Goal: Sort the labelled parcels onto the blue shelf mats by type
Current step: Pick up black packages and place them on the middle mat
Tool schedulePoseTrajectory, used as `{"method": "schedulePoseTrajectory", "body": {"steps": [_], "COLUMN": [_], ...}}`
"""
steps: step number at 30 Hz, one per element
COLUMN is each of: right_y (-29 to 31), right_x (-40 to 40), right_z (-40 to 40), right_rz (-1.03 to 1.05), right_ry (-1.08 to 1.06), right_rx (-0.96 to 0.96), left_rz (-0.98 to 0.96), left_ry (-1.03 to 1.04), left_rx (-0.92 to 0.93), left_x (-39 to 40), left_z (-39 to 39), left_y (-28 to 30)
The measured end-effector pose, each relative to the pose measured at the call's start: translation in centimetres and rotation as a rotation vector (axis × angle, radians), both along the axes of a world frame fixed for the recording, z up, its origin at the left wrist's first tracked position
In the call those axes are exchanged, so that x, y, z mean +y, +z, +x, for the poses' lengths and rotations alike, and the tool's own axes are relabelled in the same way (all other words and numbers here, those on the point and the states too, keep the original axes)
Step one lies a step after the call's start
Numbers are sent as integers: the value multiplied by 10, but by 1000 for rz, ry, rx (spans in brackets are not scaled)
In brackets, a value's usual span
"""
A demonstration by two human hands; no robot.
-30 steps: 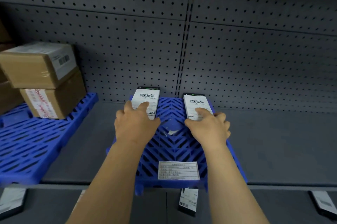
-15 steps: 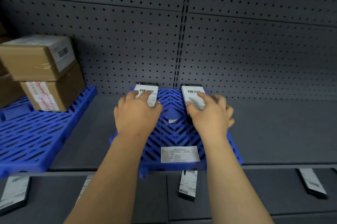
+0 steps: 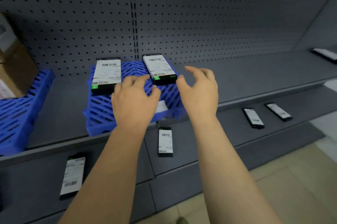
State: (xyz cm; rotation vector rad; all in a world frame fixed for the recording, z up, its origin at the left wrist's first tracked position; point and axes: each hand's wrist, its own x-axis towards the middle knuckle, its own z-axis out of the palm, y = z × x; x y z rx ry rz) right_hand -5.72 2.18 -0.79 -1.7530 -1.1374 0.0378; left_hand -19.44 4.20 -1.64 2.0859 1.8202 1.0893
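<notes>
Here, both my hands hovered above the middle blue mat [image 3: 102, 112] on the upper grey shelf [image 3: 255, 78], neither one holding anything. My left hand [image 3: 135, 100] was spread palm-down with its fingers loosely bent over the mat's slats, its index fingertip reaching toward the near left corner of the right-hand parcel [image 3: 159, 68]; whether the tip touched the parcel could not be told through the blur. My right hand [image 3: 199, 92] was lifted with its fingers fanned apart and lightly curved, just beside that parcel's right edge and apart from it. Two flat black parcels with white barcode labels lay on the rear half of the mat: the left-hand parcel [image 3: 106, 75] near the back left corner, the right-hand one at the back right, angled slightly, a gap of bare mat between them. A small white tag [image 3: 161, 106] sat on the mat's front part, partly hidden by my left hand. A second blue mat [image 3: 20, 107] lay farther left on the same shelf and carried brown cardboard boxes [image 3: 12, 63] at its rear. On the lower shelf [image 3: 182, 169] lay further labelled black parcels: one [image 3: 73, 176] at the left, one [image 3: 165, 141] between my forearms, and two [image 3: 253, 118] [image 3: 279, 111] at the right. Another parcel [image 3: 325, 54] rested far right on the upper shelf. The pegboard back panel [image 3: 200, 23] rose behind.
</notes>
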Motion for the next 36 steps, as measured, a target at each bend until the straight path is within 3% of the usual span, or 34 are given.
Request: {"method": "schedulePoseTrajectory", "body": {"steps": [10, 28, 36], "right_y": [3, -16, -40], "right_x": [-91, -411, -493], "right_z": [102, 449, 552], "right_rz": [16, -47, -73], "right_ry": [-191, -782, -988], "right_rx": [3, 41, 75], "left_rz": [10, -53, -75], "left_ry": [-253, -852, -1046], "left_rx": [4, -33, 23], "left_x": [-63, -318, -382], "left_z": [116, 517, 648], "left_y": [16, -12, -26]}}
